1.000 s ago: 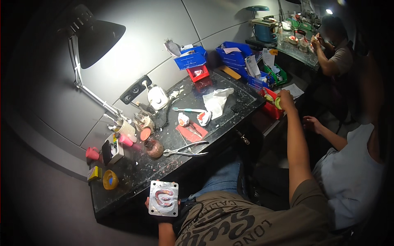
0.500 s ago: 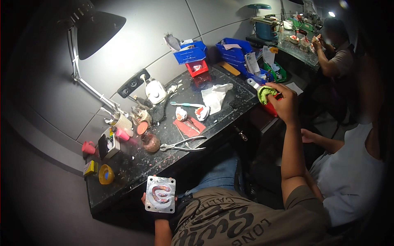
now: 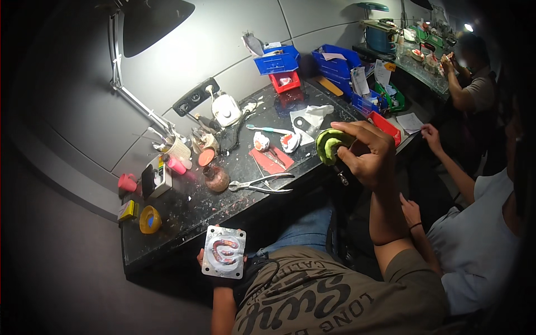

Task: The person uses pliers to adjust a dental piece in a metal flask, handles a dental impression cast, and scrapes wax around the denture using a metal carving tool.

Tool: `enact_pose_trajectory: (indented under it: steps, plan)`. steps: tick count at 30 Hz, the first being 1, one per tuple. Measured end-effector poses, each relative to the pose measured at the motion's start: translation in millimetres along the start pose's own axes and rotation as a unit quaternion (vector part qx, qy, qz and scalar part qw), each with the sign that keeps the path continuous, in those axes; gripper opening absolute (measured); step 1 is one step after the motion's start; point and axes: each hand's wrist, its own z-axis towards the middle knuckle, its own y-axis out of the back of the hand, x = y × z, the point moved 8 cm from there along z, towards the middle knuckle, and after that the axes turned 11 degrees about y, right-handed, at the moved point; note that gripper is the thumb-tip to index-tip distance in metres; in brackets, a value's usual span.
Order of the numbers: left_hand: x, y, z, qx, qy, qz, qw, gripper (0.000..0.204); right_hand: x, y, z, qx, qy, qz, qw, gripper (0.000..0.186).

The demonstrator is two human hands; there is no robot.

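Note:
My left hand (image 3: 202, 258) holds a square metal flask (image 3: 238, 238) below the bench edge, its white fill showing a horseshoe-shaped pinkish and reddish form on top. Raised over the front right of the bench, my right hand (image 3: 368, 156) grips a dental impression tray with green material (image 3: 329, 139) between thumb and fingers. Behind it lie two plaster dental models (image 3: 261, 142) with red wax, a red sheet (image 3: 273, 163), a toothbrush (image 3: 262, 127) and a crumpled white tissue (image 3: 312, 117). Long steel pliers (image 3: 259, 185) lie along the front of the bench.
A desk lamp (image 3: 151, 28) arches over cups, bottles and tools on the left. Blue bins (image 3: 335, 61) and a red bin (image 3: 385, 125) stand at the right. A co-worker's hand (image 3: 430, 134) is beside papers; another person (image 3: 472, 84) works at the far bench.
My right hand has lifted the green impression from the red bin and brought it left and nearer. The neighbouring co-worker's arm has moved up toward the papers. The view has shifted slightly.

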Motion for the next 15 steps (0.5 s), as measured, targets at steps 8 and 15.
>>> enact_pose_trajectory:
  steps: [8,15]
  plan:
    - [2.8,-1.8,1.2,0.016,0.009,-0.001,1.000,0.093,1.1,-14.6,-1.6,0.009,-0.020,0.050,0.999,0.046]
    - [1.8,-2.3,1.5,0.009,0.011,0.004,1.000,0.093,10.5,-21.0,-3.9,0.003,-0.010,0.044,0.999,0.046]
